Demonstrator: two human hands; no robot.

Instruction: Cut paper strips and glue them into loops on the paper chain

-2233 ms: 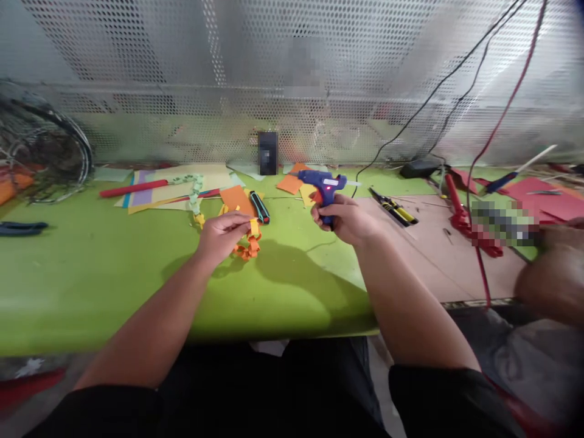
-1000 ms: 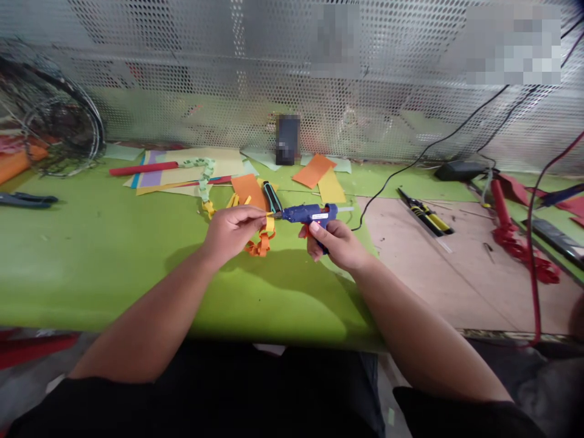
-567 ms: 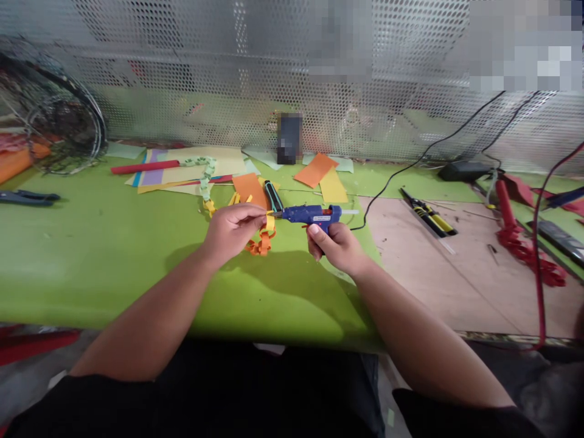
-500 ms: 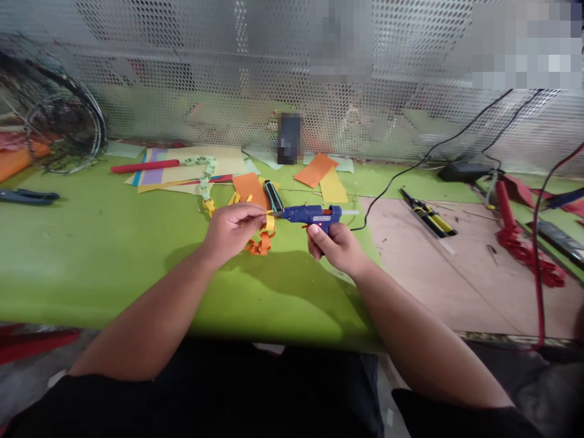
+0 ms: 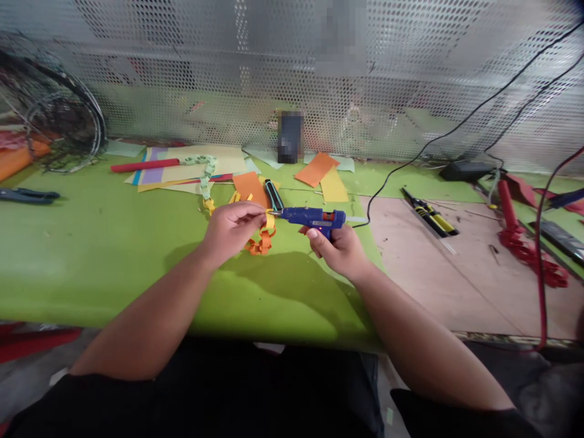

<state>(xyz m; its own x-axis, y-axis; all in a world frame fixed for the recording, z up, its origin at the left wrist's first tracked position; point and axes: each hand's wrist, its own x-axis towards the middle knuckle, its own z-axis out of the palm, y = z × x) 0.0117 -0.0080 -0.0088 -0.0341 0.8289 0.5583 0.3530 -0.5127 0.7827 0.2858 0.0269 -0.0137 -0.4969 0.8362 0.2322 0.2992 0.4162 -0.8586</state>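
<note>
My right hand [image 5: 340, 246] is wrapped round the handle of a blue glue gun [image 5: 303, 217], its nozzle pointing left and a clear glue stick [image 5: 356, 220] jutting from the back. A small red light glows on the gun's side. My left hand [image 5: 232, 232] pinches a yellow strip of a paper chain [image 5: 260, 243] right at the nozzle tip. Orange links hang below those fingers. Yellow and pale green links [image 5: 207, 182] run up behind the hand; whether both lengths join is hidden by it.
Behind my hands lie a teal-edged cutter [image 5: 274, 194], an orange sheet [image 5: 317, 169], a yellow sheet [image 5: 334, 185] and a phone-like dark object [image 5: 291, 137] against the mesh. At right are yellow-black pliers [image 5: 429, 213], a red paper chain [image 5: 531, 249] and the gun's black cable [image 5: 401, 167].
The glue gun has shifted slightly right and a little down at its rear, its nozzle showing more beside the yellow strip. My left hand has hardly moved.
</note>
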